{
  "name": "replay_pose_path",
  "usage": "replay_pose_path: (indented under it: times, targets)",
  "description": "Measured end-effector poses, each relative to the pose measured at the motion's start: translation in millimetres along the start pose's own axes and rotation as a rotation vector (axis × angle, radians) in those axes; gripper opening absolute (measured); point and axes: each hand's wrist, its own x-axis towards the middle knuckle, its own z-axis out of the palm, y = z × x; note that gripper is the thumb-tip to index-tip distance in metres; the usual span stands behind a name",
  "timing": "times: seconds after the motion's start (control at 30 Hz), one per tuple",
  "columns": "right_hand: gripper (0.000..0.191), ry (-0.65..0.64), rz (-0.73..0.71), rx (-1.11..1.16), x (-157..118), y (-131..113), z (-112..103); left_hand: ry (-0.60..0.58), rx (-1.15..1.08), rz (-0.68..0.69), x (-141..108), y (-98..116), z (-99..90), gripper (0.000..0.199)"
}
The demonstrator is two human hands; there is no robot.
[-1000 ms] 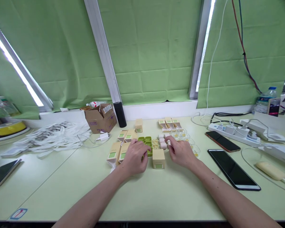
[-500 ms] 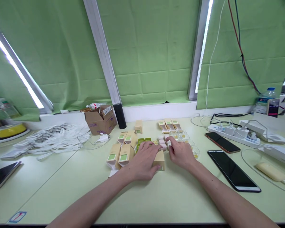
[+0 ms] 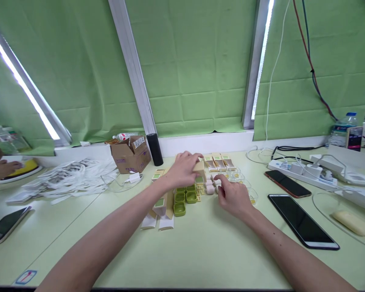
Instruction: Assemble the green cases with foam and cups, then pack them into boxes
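My left hand (image 3: 185, 169) is closed around a small tan cardboard box (image 3: 200, 168), raised above the rows of small items. Below it sit several green square cups (image 3: 179, 208) and small yellowish pieces (image 3: 200, 193). My right hand (image 3: 233, 196) rests at the right of the group, index finger stretched forward and the other fingers curled; whether they hold anything is hidden. Next to its fingertip lie pale pink rounded pieces (image 3: 210, 189). Clear rounded pieces with yellow parts (image 3: 252, 198) lie just beyond it. Tan boxes with green labels (image 3: 159, 205) stand partly behind my left forearm.
More tan boxes (image 3: 220, 162) stand at the back. A brown carton (image 3: 130, 156) and a black cylinder (image 3: 155, 149) are behind. Phones (image 3: 302, 221) and a power strip (image 3: 302, 170) lie right. White straps (image 3: 69, 178) lie left, near another person's hand (image 3: 4, 169).
My left hand has moved forward and up, taking the tan box from the table's near side. The green cups now show. Another person's hand has appeared at the far left.
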Motion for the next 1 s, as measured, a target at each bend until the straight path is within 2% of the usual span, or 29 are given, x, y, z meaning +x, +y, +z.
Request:
replay_pose_path:
  times: [0.1,0.2,0.3,0.4,0.6,0.77,0.87,1.0]
  targets:
    - [0.037,0.001,-0.013,0.005,0,0,1,-0.028,0.108,-0.059,37,-28,7.2,0.067]
    - [0.037,-0.005,-0.029,0.002,-1,1,3,-0.070,0.194,-0.119,63,-53,25.2,0.067]
    - [0.035,-0.005,-0.038,-0.009,-1,1,4,-0.109,0.242,-0.143,77,-68,45.1,0.063]
    - [0.036,-0.011,-0.047,-0.015,-2,0,5,-0.131,0.290,-0.172,83,-74,62.1,0.060]
    - [0.036,-0.020,-0.050,-0.015,-2,-1,3,-0.150,0.373,-0.215,86,-69,84.0,0.059]
    - [0.037,-0.006,-0.055,-0.005,-3,-2,3,-0.116,0.409,-0.241,72,-42,91.7,0.056]
    - [0.037,-0.006,-0.058,0.000,-3,-5,3,-0.153,0.394,-0.258,60,-26,96.1,0.043]
    - [0.038,-0.022,-0.065,0.003,-3,-8,0,-0.228,0.352,-0.289,54,-20,100.6,0.043]
